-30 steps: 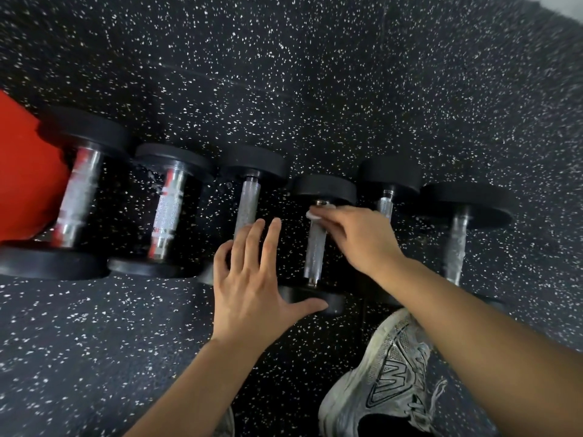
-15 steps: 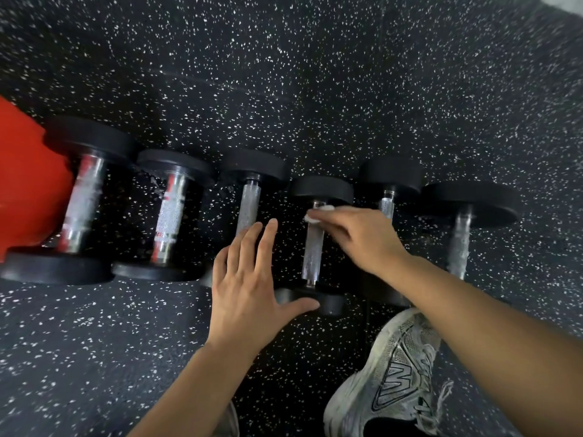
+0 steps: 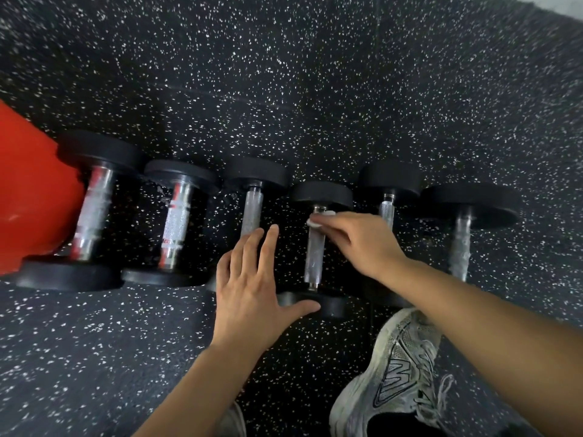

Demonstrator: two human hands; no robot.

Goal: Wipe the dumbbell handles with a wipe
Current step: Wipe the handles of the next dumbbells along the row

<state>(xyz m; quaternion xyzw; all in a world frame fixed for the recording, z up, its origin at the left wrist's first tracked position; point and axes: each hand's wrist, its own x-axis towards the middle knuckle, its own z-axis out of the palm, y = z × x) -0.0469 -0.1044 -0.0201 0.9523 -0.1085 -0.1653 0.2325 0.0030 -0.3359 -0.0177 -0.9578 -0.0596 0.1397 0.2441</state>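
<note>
My right hand (image 3: 362, 244) pinches the wipe (image 3: 318, 219) atop the fourth dumbbell handle (image 3: 314, 253); left hand (image 3: 252, 288) splayed, empty; I judge this stroke barely begun.

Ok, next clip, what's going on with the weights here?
A person crouches over a row of six dumbbells on a speckled rubber floor. The right hand pinches a small white wipe against the top of the fourth dumbbell's handle, counting from the left, just under its far head. The left hand is open, fingers spread, its thumb by that dumbbell's near head. A grey sneaker stands below.
</note>
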